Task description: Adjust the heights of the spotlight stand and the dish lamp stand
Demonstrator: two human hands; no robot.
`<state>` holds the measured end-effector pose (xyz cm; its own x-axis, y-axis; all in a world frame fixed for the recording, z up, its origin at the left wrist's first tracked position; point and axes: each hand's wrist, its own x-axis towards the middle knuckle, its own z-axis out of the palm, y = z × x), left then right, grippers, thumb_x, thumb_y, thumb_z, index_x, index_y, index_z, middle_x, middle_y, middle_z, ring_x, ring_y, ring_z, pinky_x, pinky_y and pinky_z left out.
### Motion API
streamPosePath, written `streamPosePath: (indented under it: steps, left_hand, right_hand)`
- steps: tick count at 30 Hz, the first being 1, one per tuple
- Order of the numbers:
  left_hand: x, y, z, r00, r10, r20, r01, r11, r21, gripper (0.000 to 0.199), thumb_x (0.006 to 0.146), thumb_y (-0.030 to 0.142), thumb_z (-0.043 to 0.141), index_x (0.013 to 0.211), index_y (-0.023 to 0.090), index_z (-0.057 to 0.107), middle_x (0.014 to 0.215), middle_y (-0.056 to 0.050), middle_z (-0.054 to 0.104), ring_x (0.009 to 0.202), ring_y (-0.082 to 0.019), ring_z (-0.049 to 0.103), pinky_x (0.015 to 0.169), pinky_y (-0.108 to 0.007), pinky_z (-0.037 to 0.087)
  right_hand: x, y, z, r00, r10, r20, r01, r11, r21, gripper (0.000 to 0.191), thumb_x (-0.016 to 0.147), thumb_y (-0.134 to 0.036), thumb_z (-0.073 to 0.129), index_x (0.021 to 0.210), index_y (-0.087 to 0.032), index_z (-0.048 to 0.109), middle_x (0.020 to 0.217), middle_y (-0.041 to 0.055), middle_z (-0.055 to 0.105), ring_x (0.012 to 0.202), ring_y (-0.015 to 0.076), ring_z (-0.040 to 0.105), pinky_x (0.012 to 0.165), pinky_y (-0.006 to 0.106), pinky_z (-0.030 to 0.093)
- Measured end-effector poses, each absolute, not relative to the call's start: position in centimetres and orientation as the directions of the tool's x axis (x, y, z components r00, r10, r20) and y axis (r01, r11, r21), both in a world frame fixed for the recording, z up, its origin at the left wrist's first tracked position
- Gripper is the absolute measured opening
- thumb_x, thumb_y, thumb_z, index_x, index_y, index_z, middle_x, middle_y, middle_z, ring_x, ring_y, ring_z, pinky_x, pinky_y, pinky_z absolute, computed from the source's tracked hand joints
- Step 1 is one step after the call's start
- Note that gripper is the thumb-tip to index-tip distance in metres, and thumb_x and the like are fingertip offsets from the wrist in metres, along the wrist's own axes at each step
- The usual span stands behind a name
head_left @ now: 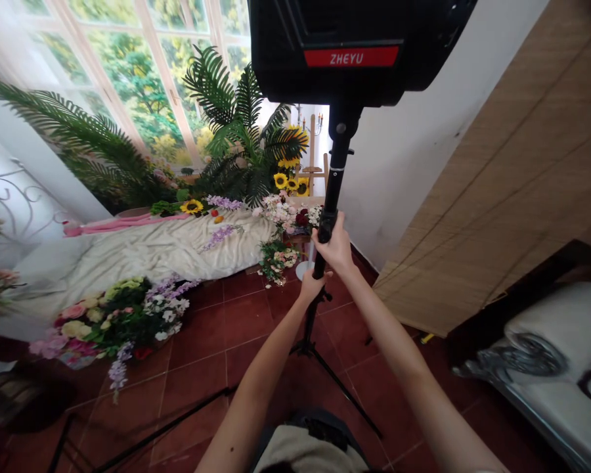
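Boxy and black, the large unit (357,29) looms at the top of the view, mounted on a slightly slanting tripod stand (331,189). The right hand (337,247) grips the stand, the left hand (314,285) closed around it just beneath (a red label (351,57) on the unit reads ZHEYU).

The paned window (128,72) at upper left is brightest, with pale haze over its outer side. The red tile floor (249,315) dims toward the bottom, the black ZHEYU lamp housing (359,82) loses detail, and wide-angle distortion stretches the soft edges.
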<state>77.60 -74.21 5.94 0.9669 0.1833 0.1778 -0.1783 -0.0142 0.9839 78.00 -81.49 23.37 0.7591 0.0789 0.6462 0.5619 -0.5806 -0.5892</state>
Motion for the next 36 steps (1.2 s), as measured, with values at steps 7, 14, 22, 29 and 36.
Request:
streamPosePath:
  steps: [7, 14, 22, 29, 36]
  left_hand:
    - [75.1, -73.9, 5.5, 0.973, 0.147, 0.178, -0.177, -0.019, 0.984, 0.04, 0.059, 0.051, 0.07, 0.07, 0.014, 0.058, 0.059, 0.0, 0.056, 0.052, -0.011, 0.053, 0.053, -0.024, 0.045]
    - [75.2, -74.2, 4.4, 0.954, 0.171, 0.245, -0.242, -0.037, 0.97, 0.035, 0.065, 0.046, 0.068, 0.077, 0.015, 0.057, 0.066, 0.0, 0.056, 0.057, -0.011, 0.054, 0.056, -0.024, 0.046]
    - [75.7, -74.0, 3.6, 0.949, 0.176, 0.262, -0.255, -0.064, 0.965, 0.032, 0.065, 0.037, 0.069, 0.084, 0.014, 0.059, 0.074, -0.002, 0.062, 0.065, -0.014, 0.057, 0.066, -0.027, 0.048]
    - [76.1, -74.1, 2.7, 0.945, 0.176, 0.274, -0.281, 0.014, 0.96, 0.03, 0.062, 0.021, 0.068, 0.09, 0.012, 0.06, 0.081, -0.005, 0.066, 0.073, -0.017, 0.06, 0.073, -0.032, 0.05]
    - [76.9, -73.9, 1.2, 0.949, 0.194, 0.249, -0.259, 0.028, 0.965, 0.03, 0.058, 0.018, 0.066, 0.086, 0.011, 0.062, 0.086, -0.008, 0.067, 0.081, -0.02, 0.06, 0.079, -0.037, 0.049]
  right_hand:
    - [78.4, -81.5, 26.7, 0.739, 0.099, 0.666, 0.604, -0.536, -0.59, 0.056, 0.078, -0.03, 0.052, 0.127, -0.018, 0.028, 0.079, 0.0057, 0.059, 0.065, 0.0201, 0.057, 0.057, 0.03, 0.043]
    - [78.0, -81.3, 24.5, 0.775, 0.081, 0.627, 0.551, -0.573, -0.607, 0.055, 0.078, -0.034, 0.051, 0.125, -0.017, 0.028, 0.078, 0.0056, 0.059, 0.066, 0.0212, 0.058, 0.057, 0.03, 0.043]
    - [77.5, -81.2, 18.7, 0.787, 0.045, 0.615, 0.493, -0.644, -0.584, 0.052, 0.077, -0.042, 0.05, 0.119, -0.017, 0.032, 0.072, 0.0044, 0.06, 0.058, 0.0224, 0.059, 0.05, 0.028, 0.04]
    - [76.9, -80.9, 14.8, 0.825, 0.022, 0.564, 0.432, -0.667, -0.607, 0.05, 0.078, -0.044, 0.047, 0.118, -0.016, 0.035, 0.076, 0.0063, 0.063, 0.061, 0.0243, 0.061, 0.051, 0.028, 0.04]
    - [76.3, -80.9, 11.8, 0.878, 0.041, 0.476, 0.376, -0.675, -0.635, 0.052, 0.077, -0.042, 0.048, 0.119, -0.015, 0.035, 0.079, 0.0066, 0.064, 0.065, 0.024, 0.062, 0.055, 0.029, 0.043]
